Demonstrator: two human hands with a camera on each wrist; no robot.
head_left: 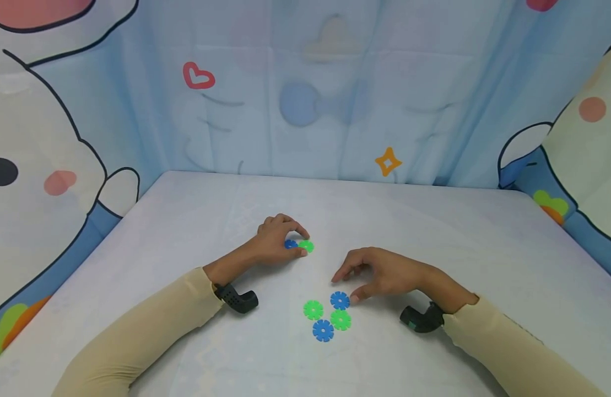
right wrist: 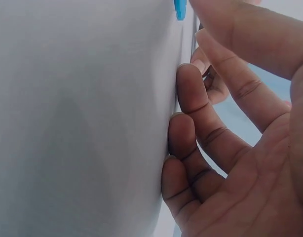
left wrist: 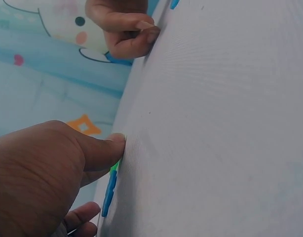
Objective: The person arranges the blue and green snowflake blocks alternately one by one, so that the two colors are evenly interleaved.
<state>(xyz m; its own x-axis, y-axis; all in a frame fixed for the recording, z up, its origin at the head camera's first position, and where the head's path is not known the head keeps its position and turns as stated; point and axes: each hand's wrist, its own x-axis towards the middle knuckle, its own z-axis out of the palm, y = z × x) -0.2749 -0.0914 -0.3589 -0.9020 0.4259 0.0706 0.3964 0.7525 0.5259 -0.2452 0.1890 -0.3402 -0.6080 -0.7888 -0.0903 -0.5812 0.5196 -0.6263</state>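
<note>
My left hand [head_left: 277, 242] rests on the table, its thumb and index finger pinching the edges of a green notched plastic disc [head_left: 307, 246]. Right beside that piece, by the palm, lies a blue notched disc [head_left: 291, 243]; in the left wrist view this blue disc [left wrist: 109, 193] shows edge-on. My right hand [head_left: 384, 271] has its fingers apart and loosely bent, fingertips down at the tabletop. Its thumb tip is at the edge of another blue disc [head_left: 340, 300]; whether they touch I cannot tell. Nothing shows between its fingers in the right wrist view.
Near the right hand, two green discs [head_left: 313, 310] and a second blue disc [head_left: 323, 330] lie flat and close together. The white-covered table [head_left: 414, 215] reaches back to a blue printed curtain [head_left: 236, 121]. Black wrist cameras [head_left: 239, 299] sit at both cuffs.
</note>
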